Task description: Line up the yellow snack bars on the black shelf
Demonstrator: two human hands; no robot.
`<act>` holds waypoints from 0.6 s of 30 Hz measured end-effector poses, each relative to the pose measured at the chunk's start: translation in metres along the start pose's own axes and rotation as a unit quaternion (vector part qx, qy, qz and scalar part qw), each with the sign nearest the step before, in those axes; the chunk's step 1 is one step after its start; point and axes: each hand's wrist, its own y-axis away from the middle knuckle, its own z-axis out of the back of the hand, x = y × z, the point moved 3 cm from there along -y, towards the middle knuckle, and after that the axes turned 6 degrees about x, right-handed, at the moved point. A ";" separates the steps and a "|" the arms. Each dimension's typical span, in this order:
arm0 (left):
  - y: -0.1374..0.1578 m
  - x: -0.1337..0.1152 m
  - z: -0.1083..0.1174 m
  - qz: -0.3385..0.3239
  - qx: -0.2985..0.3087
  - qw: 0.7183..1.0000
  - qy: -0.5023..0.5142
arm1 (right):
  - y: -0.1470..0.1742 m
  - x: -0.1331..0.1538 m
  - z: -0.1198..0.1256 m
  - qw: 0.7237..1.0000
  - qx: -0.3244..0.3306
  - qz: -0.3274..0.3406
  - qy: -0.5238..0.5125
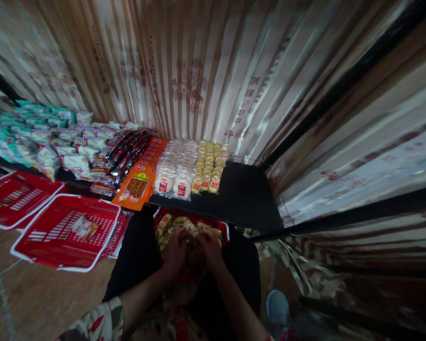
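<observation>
Between my knees sits a red basket [228, 231] filled with small yellow-wrapped snack packets [177, 221]. My left hand [176, 247] reaches into it, its fingers curled closed at a packet. Close beside it, my right hand [209, 245] is also closed, with its fingertips on the yellow packets near the middle of the pile. Dim light and my own fingers hide exactly which packet each hand grips. Just beyond the basket, similar yellow packets [208, 166] stand in rows on a black shelf [244, 194].
Left of the yellow rows are white round packaged snacks [175, 163], an orange snack bag [138, 184], dark packets [131, 151], white packets [76, 163] and green packets [10, 142]. Two more red baskets [106, 232] stand on the floor at left. Pleated curtain [213, 71] hangs behind; dark bars [341, 80] run at right.
</observation>
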 end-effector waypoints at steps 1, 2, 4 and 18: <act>0.000 -0.004 0.001 0.002 -0.006 1.000 -0.011 | 0.004 0.003 0.006 1.000 0.011 -0.009 -0.023; -0.001 -0.009 0.002 -0.001 -0.011 1.000 -0.022 | 0.008 0.006 0.011 0.998 0.023 -0.018 -0.049; -0.003 -0.021 0.003 -0.028 -0.011 0.999 -0.041 | 0.015 0.013 0.020 0.993 0.044 -0.029 -0.106; -0.021 -0.085 -0.030 -0.119 0.090 0.989 -0.020 | 0.018 0.051 0.066 0.980 0.047 0.020 -0.192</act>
